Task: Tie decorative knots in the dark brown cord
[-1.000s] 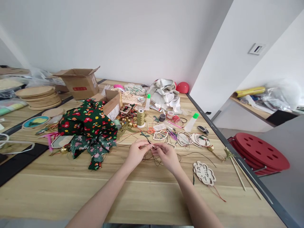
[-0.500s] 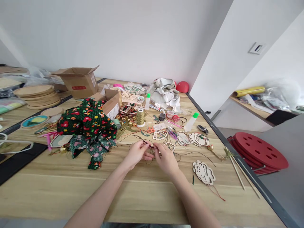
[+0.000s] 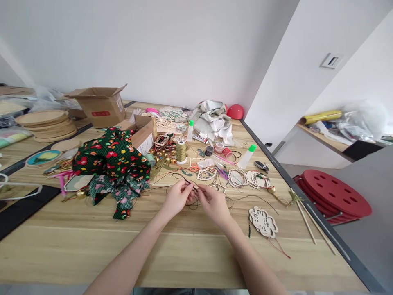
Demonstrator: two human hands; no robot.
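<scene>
My left hand (image 3: 178,199) and my right hand (image 3: 214,203) meet over the middle of the table, fingertips nearly touching. Both are closed in a pinch on a dark cord (image 3: 185,179), whose braided-looking end sticks out past the left fingers. Thin loose strands of it trail across the wood on both sides. Exactly how the cord runs between the fingertips is too small to make out. Just beyond the hands lie a fan-shaped wooden cutout (image 3: 206,174), orange-handled scissors (image 3: 194,167) and a spool of gold thread (image 3: 181,152).
Printed fabric (image 3: 112,155) is heaped at left, near an open cardboard box (image 3: 101,106). Glue bottles with green caps (image 3: 247,157) stand behind and to the right. A flower-shaped wooden tag (image 3: 263,222) and thin sticks (image 3: 307,217) lie at right. Red stools (image 3: 337,192) are stacked beside the table.
The fingers of my left hand have curled in closer around the cord. Both hands stay in nearly the same place, and the view has shifted slightly.
</scene>
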